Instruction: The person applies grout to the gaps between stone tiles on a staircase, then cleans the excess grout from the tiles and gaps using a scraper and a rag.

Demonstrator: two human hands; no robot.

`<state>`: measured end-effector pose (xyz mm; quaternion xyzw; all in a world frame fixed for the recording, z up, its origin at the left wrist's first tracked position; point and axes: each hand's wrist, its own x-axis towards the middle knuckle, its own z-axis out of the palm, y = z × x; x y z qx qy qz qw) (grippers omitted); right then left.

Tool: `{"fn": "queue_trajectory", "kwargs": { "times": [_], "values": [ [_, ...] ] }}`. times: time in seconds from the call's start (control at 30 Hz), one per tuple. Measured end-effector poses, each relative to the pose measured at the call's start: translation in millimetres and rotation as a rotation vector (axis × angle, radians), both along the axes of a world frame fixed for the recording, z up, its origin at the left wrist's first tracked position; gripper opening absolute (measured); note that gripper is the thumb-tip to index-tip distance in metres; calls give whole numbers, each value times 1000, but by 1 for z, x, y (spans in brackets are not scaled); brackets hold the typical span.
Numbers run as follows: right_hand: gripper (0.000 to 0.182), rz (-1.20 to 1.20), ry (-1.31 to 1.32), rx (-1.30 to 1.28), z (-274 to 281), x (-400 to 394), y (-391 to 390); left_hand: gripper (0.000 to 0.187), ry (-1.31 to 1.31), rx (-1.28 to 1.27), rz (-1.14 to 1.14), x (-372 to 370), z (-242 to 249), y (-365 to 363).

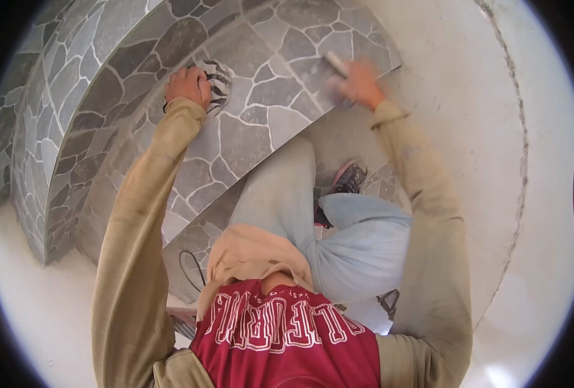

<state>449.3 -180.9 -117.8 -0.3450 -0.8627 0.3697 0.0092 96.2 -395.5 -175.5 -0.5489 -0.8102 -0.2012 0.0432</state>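
Beneath my left hand (189, 88) is a black-and-white striped cloth (217, 87), bunched on the grey stone-patterned tiles (248, 139); my fingers are closed on it. Over the tiles' right part, my right hand (357, 83) is blurred, its fingers round a light-coloured tool (337, 63) with a narrow end pointing up and left. Whether the tool touches the tiles is hard to make out. Pale lines run between the irregular stone shapes.
A curved stone-patterned riser (74, 103) rises at the left. A plain pale wall (455, 84) with a rough crack stands at the right. My bent legs (358, 246) and a dark shoe (350, 178) are below the tiled edge. A thin dark cable (190, 265) loops near my waist.
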Motion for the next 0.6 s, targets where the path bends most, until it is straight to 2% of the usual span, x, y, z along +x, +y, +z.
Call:
{"fn": "queue_trajectory", "kwargs": {
  "times": [0.03,0.07,0.1,0.13,0.2,0.3,0.33,0.37,0.43,0.47,0.53,0.6],
  "values": [
    [47,68,81,136,-11,-4,-15,13,-9,-28,4,-1,2,2],
    [46,81,13,292,-17,-11,-35,13,-7,-24,6,-2,3,3],
    [46,81,15,293,-15,-13,-27,12,-23,-20,8,-2,2,3],
    [49,-34,-19,131,-12,-15,-13,12,-40,-22,8,-2,0,2],
    [53,-91,-60,103,-14,-9,20,11,-41,1,-3,-1,1,1],
    [48,-20,54,154,-10,-8,-18,12,-30,19,-12,-1,3,0],
    [50,-17,-120,196,-6,-13,-24,12,-24,-7,-9,-1,4,2],
    [50,-16,-118,201,3,-15,-18,12,-22,-2,-8,-2,3,4],
    [55,-238,-92,-180,14,-17,-7,13,-15,36,-9,-1,0,2],
    [55,-232,-93,-188,6,-16,-14,13,-15,28,-3,0,0,-2],
    [54,-2,88,38,-10,-11,-33,12,-8,48,-10,0,2,1],
    [53,65,22,-1,-5,-11,-44,12,-16,31,-2,1,5,2]
  ]
}}
